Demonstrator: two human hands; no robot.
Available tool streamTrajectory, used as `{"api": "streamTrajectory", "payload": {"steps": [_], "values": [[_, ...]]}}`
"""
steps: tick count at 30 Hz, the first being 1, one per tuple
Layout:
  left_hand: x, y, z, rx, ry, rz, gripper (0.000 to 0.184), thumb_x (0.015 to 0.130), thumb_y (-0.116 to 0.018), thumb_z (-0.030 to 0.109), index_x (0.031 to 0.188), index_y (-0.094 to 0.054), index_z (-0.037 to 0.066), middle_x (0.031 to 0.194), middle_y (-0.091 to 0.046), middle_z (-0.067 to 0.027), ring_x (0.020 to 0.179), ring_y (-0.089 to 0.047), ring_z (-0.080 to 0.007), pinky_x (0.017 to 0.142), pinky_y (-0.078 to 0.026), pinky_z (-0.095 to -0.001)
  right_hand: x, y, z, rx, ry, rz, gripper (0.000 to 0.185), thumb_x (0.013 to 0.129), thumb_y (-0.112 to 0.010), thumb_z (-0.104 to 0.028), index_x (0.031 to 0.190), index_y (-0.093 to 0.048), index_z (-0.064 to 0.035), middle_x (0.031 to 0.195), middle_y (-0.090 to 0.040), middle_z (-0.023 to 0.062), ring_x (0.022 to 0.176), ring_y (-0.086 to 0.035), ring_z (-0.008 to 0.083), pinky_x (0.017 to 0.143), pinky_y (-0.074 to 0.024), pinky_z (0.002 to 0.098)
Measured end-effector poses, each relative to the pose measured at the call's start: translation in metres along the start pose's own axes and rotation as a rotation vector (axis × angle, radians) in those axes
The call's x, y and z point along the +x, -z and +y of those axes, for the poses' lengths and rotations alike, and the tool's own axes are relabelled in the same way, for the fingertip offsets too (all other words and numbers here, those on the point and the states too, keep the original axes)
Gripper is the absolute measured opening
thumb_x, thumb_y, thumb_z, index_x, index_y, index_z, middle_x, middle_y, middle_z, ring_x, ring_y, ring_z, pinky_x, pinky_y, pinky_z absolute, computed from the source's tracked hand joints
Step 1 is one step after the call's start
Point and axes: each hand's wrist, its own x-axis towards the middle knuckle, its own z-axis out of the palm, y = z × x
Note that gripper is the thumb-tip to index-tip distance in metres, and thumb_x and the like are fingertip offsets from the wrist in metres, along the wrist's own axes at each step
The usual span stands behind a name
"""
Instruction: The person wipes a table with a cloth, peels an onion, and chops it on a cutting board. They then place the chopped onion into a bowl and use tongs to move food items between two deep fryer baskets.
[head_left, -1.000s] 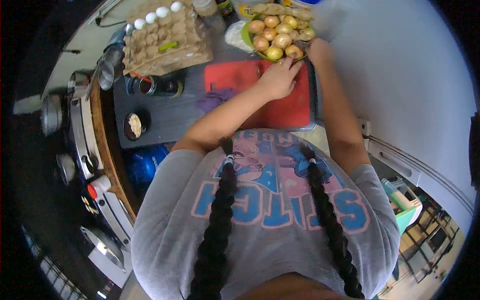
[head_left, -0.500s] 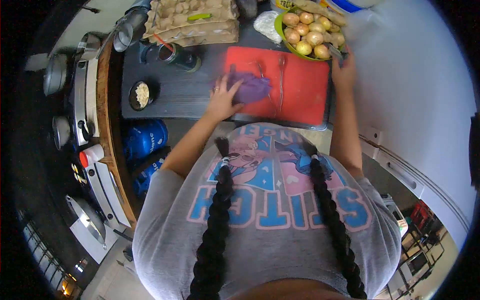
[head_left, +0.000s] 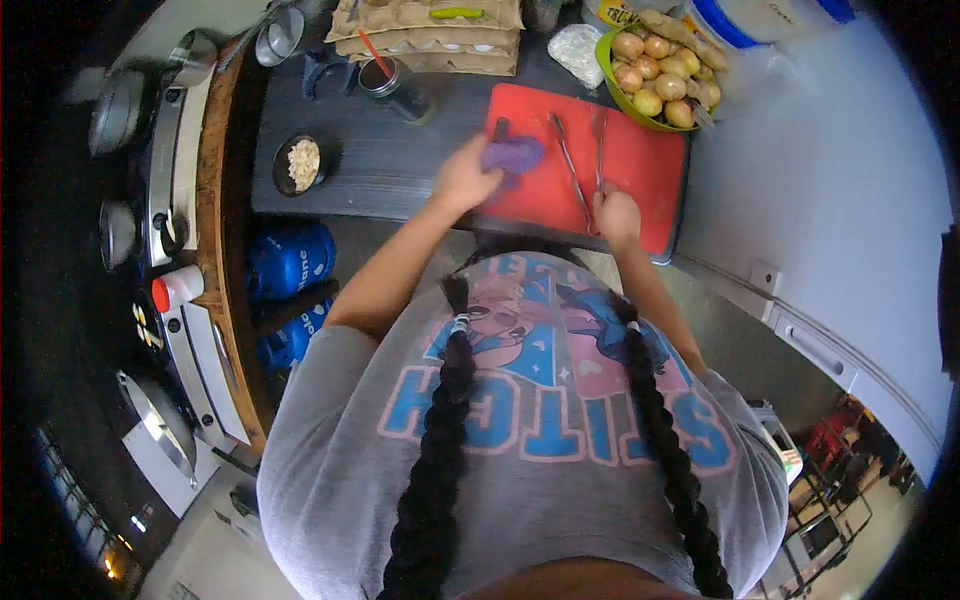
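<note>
My left hand (head_left: 468, 176) is closed on a bunched purple cloth (head_left: 513, 155) above the left part of the red cutting board (head_left: 645, 180). A short dark piece (head_left: 501, 128) shows beside the cloth; I cannot tell what it is. Long metal tongs (head_left: 568, 158) lie on the board, their two arms apart at the far end and close together near me. My right hand (head_left: 618, 214) is closed at the near end of the tongs, its fingertips partly hidden.
A green bowl of onions (head_left: 622, 98) stands behind the board, beside a plastic-wrapped bundle (head_left: 578, 55). Egg trays (head_left: 430, 60), a dark jar (head_left: 398, 90) and a small bowl of chopped white pieces (head_left: 303, 165) are on the left. A white appliance (head_left: 810, 170) borders the right.
My right hand has moved from beside the onion bowl down to the tongs. My left hand has lifted and gathered the cloth that lay spread under it. The camera view has shifted slightly.
</note>
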Motion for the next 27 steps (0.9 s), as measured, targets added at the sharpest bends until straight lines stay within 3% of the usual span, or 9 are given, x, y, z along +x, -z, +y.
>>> {"api": "streamTrajectory", "payload": {"steps": [2, 4, 5, 9, 13, 15, 16, 23, 27], "values": [[0.010, 0.018, -0.009, -0.104, 0.037, -0.009, 0.044, 0.076, -0.068, 0.015, 0.116, -0.056, 0.001, 0.105, -0.067, -0.0230, 0.099, -0.066, -0.0394, 0.086, -0.052, -0.0462, 0.020, -0.002, 0.008, 0.032, 0.041, 0.131, 0.034, 0.092, -0.055, -0.034, 0.092, -0.068, -0.0029, 0.088, -0.069, 0.0250, 0.085, -0.067, 0.0419, 0.075, -0.0535, 0.0518], [-0.003, 0.026, -0.011, -0.350, 0.139, -0.032, 0.042, 0.077, -0.070, 0.014, 0.115, -0.057, 0.001, 0.107, -0.067, -0.0210, 0.102, -0.066, -0.0348, 0.088, -0.052, -0.0429, 0.021, 0.007, 0.020, 0.001, -0.024, 0.042, 0.032, 0.091, -0.056, -0.033, 0.093, -0.069, -0.0036, 0.087, -0.068, 0.0254, 0.084, -0.067, 0.0421, 0.075, -0.0526, 0.0531], [-0.032, 0.022, -0.021, -0.487, 0.184, -0.034, 0.043, 0.077, -0.071, 0.013, 0.115, -0.057, 0.001, 0.107, -0.068, -0.0191, 0.101, -0.066, -0.0313, 0.088, -0.052, -0.0410, -0.018, -0.017, 0.051, -0.114, 0.109, 0.178, 0.029, 0.090, -0.058, -0.030, 0.095, -0.070, -0.0043, 0.086, -0.068, 0.0248, 0.083, -0.066, 0.0419, 0.075, -0.0517, 0.0542], [-0.020, 0.041, -0.052, -0.638, 0.083, -0.147, 0.052, 0.086, -0.068, 0.009, 0.133, -0.047, 0.000, 0.116, -0.064, -0.0102, 0.107, -0.062, -0.0204, 0.093, -0.049, -0.0356, -0.048, 0.046, -0.021, 0.107, 0.006, 0.205, 0.021, 0.090, -0.058, -0.019, 0.098, -0.067, -0.0011, 0.082, -0.064, 0.0252, 0.079, -0.065, 0.0435, 0.070, -0.0503, 0.0506], [-0.053, 0.013, -0.059, -0.626, -0.044, -0.261, 0.054, 0.087, -0.069, 0.013, 0.136, -0.047, 0.002, 0.122, -0.060, -0.0135, 0.115, -0.059, -0.0269, 0.097, -0.047, -0.0388, -0.072, 0.039, -0.043, 0.190, 0.006, 0.192, 0.015, 0.088, -0.059, -0.017, 0.092, -0.064, -0.0035, 0.081, -0.063, 0.0254, 0.079, -0.063, 0.0450, 0.068, -0.0478, 0.0528], [-0.070, 0.052, -0.033, -0.204, -0.326, -0.190, 0.052, 0.088, -0.069, 0.017, 0.134, -0.048, 0.003, 0.126, -0.056, -0.0188, 0.122, -0.054, -0.0355, 0.101, -0.045, -0.0413, -0.054, 0.039, -0.066, 0.213, 0.169, 0.318, 0.014, 0.089, -0.057, -0.015, 0.087, -0.059, -0.0017, 0.080, -0.060, 0.0249, 0.078, -0.061, 0.0446, 0.067, -0.0471, 0.0515], [-0.077, 0.052, -0.045, -0.207, -0.332, -0.211, 0.047, 0.090, -0.066, 0.019, 0.132, -0.051, 0.004, 0.124, -0.057, -0.0209, 0.123, -0.050, -0.0402, 0.102, -0.044, -0.0416, -0.042, 0.053, -0.087, 0.194, 0.202, 0.310, 0.014, 0.089, -0.057, -0.015, 0.087, -0.059, -0.0015, 0.080, -0.060, 0.0246, 0.078, -0.061, 0.0444, 0.067, -0.0468, 0.0512], [-0.147, 0.112, -0.113, -0.198, -0.115, -0.357, 0.035, 0.090, -0.065, 0.022, 0.121, -0.062, 0.008, 0.128, -0.056, -0.0162, 0.112, -0.059, -0.0364, 0.095, -0.049, -0.0419, 0.100, 0.145, -0.258, 0.014, 0.587, 0.489, 0.022, 0.091, -0.058, -0.022, 0.087, -0.062, -0.0010, 0.080, -0.064, 0.0211, 0.079, -0.063, 0.0416, 0.070, -0.0492, 0.0519], [-0.192, 0.145, -0.140, -0.168, -0.065, -0.173, 0.033, 0.090, -0.065, 0.021, 0.121, -0.063, 0.008, 0.131, -0.054, -0.0166, 0.110, -0.060, -0.0360, 0.092, -0.050, -0.0412, 0.183, 0.134, -0.320, -0.109, 0.691, 0.383, 0.028, 0.092, -0.056, -0.030, 0.091, -0.066, -0.0039, 0.087, -0.068, 0.0203, 0.084, -0.066, 0.0401, 0.073, -0.0509, 0.0521]]}}
